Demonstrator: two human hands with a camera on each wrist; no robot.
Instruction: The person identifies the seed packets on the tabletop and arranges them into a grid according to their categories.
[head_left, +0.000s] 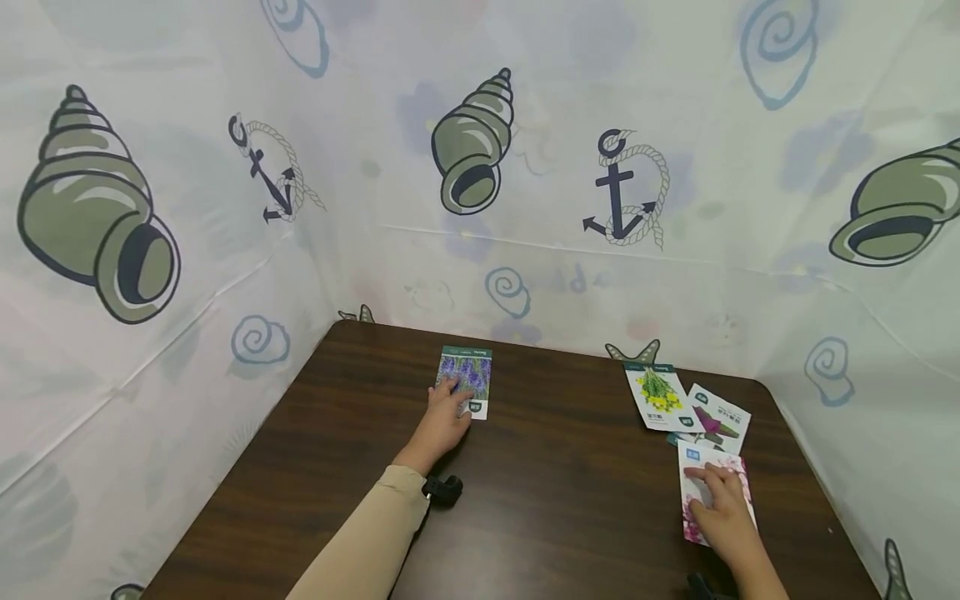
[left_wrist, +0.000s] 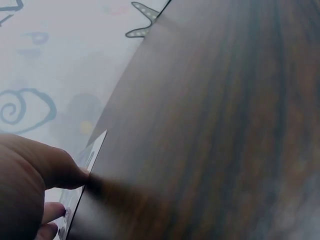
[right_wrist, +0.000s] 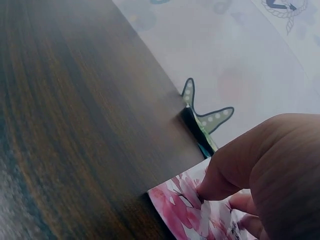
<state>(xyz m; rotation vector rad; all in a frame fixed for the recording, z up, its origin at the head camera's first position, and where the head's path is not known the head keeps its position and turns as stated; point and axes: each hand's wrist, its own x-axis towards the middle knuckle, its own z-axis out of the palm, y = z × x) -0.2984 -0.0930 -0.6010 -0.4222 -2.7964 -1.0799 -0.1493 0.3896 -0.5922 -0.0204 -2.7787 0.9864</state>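
Pink-blossom packet (right_wrist: 180, 210) lies at the lower right of the head view, beneath my right hand (head_left: 723, 512), whose thumb and fingertips rest on its face, unclenched. Near centre, my left hand (head_left: 447, 417) touches a purple-flowered packet (head_left: 480, 371), fingers spread, not gripping. Farther up at right, a yellow-flowered packet (head_left: 660, 398) overlaps a magenta-flowered packet (head_left: 723, 421). Their lettering is too small to read.

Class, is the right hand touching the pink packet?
Touching. The right wrist view shows the right hand with its thumb against the printed face of the pink packet, no gap between.
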